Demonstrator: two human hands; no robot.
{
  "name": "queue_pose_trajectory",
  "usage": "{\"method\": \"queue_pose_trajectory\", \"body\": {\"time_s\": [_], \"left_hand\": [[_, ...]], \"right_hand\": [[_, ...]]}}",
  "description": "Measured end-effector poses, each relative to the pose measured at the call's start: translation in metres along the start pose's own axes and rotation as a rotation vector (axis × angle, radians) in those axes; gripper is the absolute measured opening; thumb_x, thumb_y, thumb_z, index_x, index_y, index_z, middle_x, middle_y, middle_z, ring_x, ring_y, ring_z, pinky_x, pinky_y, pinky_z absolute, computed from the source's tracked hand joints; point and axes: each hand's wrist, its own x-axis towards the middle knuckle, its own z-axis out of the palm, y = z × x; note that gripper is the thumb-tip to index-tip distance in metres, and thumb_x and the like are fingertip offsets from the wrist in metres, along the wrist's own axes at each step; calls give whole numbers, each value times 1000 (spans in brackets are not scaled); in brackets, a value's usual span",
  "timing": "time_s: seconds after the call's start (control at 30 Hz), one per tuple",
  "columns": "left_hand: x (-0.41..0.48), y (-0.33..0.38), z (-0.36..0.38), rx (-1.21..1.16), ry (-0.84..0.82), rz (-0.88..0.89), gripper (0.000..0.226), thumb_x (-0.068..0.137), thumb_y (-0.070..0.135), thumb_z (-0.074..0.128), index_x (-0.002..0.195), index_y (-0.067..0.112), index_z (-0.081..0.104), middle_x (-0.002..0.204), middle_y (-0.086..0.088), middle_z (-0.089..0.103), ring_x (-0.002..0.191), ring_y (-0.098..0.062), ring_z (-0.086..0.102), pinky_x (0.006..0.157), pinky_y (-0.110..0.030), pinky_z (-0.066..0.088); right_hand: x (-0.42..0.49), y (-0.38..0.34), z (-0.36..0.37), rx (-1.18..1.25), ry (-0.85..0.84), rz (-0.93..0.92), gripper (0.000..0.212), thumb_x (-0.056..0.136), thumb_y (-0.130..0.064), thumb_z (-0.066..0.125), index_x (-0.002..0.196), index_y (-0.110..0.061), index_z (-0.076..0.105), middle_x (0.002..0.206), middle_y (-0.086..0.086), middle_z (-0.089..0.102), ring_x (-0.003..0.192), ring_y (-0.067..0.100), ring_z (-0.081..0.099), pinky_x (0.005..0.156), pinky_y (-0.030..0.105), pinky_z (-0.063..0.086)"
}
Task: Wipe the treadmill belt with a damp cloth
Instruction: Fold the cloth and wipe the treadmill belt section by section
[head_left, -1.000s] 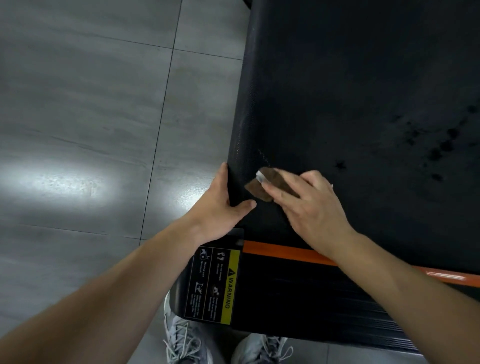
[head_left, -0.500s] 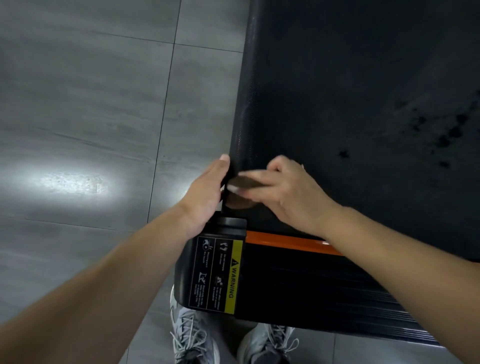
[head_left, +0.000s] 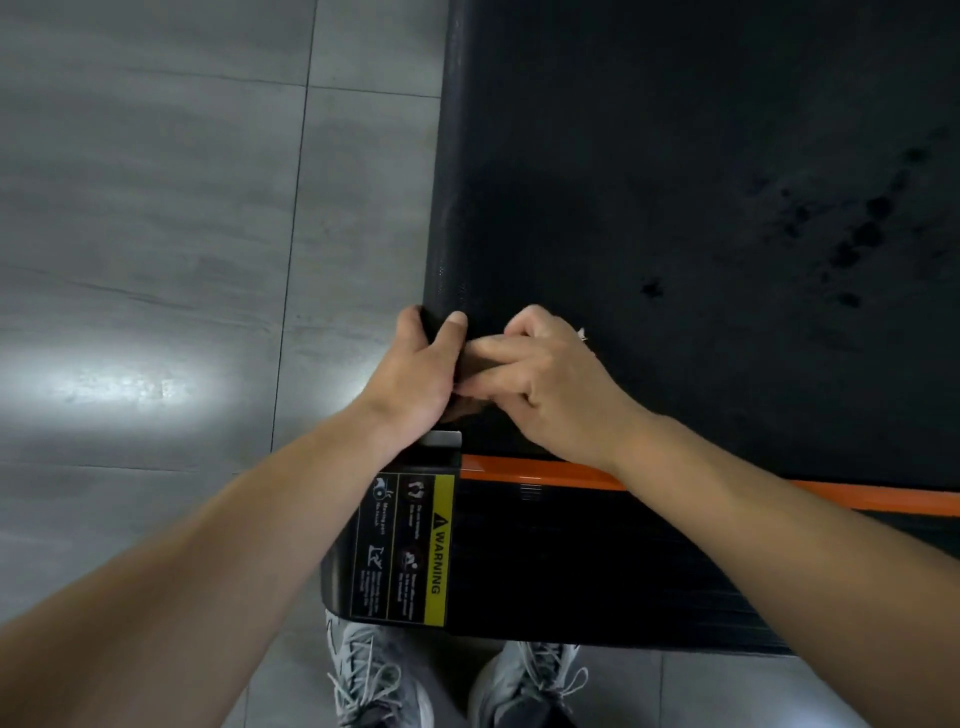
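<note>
Left hand (head_left: 415, 374) grips the left edge of the treadmill belt (head_left: 649, 156), thumb on top, fingers wrapped over the side. Right hand (head_left: 550, 384) touches it at frame center, fingers bent and closed over the cloth (head_left: 467, 411). Cloth mostly hidden, only a brownish sliver shows under the fingertips, pressed on the belt's left margin. Belt is black and fills the upper right of the frame, with dark spots (head_left: 862, 228) at right. Below the hands an orange strip (head_left: 857, 498) runs across, then a black end cover (head_left: 597, 571) with a yellow-and-black warning label (head_left: 410, 545) at its left corner. Grey tile floor (head_left: 156, 260) fills the left half, light glare mid left. Two grey laced sneakers (head_left: 374, 675) at bottom center.
</note>
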Motion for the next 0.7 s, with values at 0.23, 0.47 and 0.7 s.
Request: {"method": "queue_pose_trajectory", "body": {"time_s": [0.23, 0.47, 0.7], "left_hand": [[1, -6, 3, 291, 11, 172, 52, 106, 42, 46, 152, 26, 30, 145, 4, 47, 131, -9, 47, 104, -15, 39], [26, 6, 20, 723, 67, 404, 77, 106, 42, 44, 163, 32, -7, 169, -3, -25, 157, -22, -19, 120, -32, -2], [25, 4, 27, 894, 151, 480, 75, 101, 48, 29, 163, 18, -1, 170, -13, -18, 157, -27, -19, 125, -37, -4]], "right_hand": [[-55, 33, -29, -28, 28, 26, 25, 96, -23, 61, 112, -38, 73, 131, -16, 63, 87, 18, 45, 76, 33, 37], [22, 100, -64, -129, 455, 442, 30, 95, -26, 57, 122, -28, 69, 130, -9, 62, 94, 25, 48, 81, 42, 50], [-74, 55, -34, -124, 248, 146, 26, 92, -22, 70, 118, -27, 73, 130, -5, 63, 88, 20, 49, 75, 39, 47]]}}
